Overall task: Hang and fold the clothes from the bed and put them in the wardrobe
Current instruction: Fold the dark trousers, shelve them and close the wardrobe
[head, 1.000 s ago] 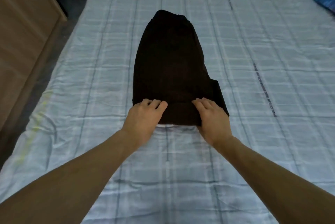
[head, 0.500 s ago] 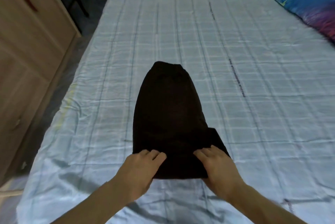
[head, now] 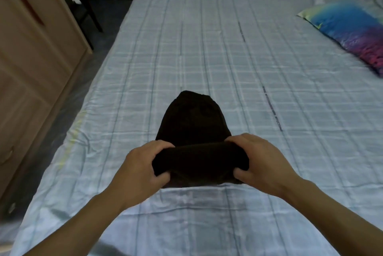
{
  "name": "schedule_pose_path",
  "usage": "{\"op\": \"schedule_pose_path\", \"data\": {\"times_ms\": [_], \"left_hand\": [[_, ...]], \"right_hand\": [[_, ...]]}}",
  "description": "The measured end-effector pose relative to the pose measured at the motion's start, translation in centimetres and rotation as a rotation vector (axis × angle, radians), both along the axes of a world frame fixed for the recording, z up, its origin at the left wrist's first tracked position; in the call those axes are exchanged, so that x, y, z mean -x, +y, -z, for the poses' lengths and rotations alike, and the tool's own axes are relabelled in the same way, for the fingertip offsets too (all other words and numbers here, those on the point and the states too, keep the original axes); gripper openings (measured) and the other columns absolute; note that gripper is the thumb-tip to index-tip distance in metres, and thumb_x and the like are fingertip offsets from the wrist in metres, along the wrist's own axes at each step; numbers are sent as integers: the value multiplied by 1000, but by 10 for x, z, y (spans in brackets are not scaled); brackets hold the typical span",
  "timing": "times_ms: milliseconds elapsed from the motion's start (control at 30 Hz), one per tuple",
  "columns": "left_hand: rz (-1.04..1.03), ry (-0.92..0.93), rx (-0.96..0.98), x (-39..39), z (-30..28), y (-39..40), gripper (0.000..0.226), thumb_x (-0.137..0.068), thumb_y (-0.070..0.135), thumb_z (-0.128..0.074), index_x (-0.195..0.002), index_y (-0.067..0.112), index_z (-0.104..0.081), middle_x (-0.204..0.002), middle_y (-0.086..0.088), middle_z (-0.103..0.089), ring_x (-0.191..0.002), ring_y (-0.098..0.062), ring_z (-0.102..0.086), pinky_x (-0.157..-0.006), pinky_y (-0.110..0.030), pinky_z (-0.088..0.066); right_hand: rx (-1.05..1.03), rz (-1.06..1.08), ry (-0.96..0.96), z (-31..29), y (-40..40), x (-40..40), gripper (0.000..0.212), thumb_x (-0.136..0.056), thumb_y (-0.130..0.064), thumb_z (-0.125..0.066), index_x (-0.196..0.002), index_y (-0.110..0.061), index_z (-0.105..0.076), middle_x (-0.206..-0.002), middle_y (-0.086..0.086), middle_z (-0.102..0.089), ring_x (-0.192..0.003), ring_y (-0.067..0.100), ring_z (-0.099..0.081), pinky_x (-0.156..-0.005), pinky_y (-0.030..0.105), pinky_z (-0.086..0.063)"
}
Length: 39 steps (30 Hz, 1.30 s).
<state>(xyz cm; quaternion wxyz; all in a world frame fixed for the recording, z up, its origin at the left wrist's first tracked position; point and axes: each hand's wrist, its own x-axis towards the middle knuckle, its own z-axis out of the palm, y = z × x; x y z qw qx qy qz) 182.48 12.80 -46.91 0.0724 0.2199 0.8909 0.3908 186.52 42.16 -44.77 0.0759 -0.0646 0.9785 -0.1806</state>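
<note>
Lifted off the bed [head: 228,52], the black garment's [head: 192,123] near edge now sits in both grips, left hand [head: 143,167] and right hand [head: 263,164].

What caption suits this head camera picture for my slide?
Both hands, left hand and right hand, grip the near end of a black garment, folding it on the checked bed sheet.

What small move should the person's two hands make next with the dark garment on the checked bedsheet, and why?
Probably carry the lifted near edge forward and lay it over the far half. The left hand and right hand each grip a near corner of the dark brown garment, raised off the pale blue checked bedsheet, while its far half lies flat, so the fold looks only half made.
</note>
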Motion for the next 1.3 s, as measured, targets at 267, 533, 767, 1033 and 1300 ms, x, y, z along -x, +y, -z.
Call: {"op": "schedule_pose_path", "data": {"times_ms": [267,533,767,1033,1300], "left_hand": [[-255,-26,-197,124,4,19,36,-81,12,-76,-108,31,-62,-95,19,-66,-90,5,-62,-73,-6,-48],[-446,47,69,238,51,66,47,-94,26,-62,-137,16,-47,-137,-4,-51,-128,-22,-46,-103,-31,-41],[-36,213,485,198,105,94,65,-100,58,-18,-154,24,-31,-162,0,-27,-152,-21,-16,-121,-52,-19],[44,122,429,227,133,91,67,-98,59,-29,-157,26,-23,-166,5,-11,-153,-17,0,-121,-53,-17],[31,114,271,256,167,100,64,-97,53,-34,-154,24,-32,-163,6,-21,-153,-17,-8,-121,-53,-15]], "right_hand": [[0,123,450,24,-28,98,52,-85,-8,-62,-136,-14,-53,-142,7,-48,-132,23,-43,-110,41,-38],[-172,85,130,100,-49,177,60,-98,-60,-5,-154,-39,-3,-164,-2,4,-151,20,9,-122,46,2],[-221,20,34,127,-40,214,60,-98,-53,0,-155,-33,2,-164,-1,6,-150,19,15,-122,47,2],[-158,196,24,150,-15,230,64,-98,-55,-25,-156,-33,-7,-165,3,3,-151,22,9,-118,59,-11],[-37,238,74,191,-6,255,66,-94,-54,-28,-155,-29,-19,-164,5,-11,-151,24,1,-118,58,-12]]}}
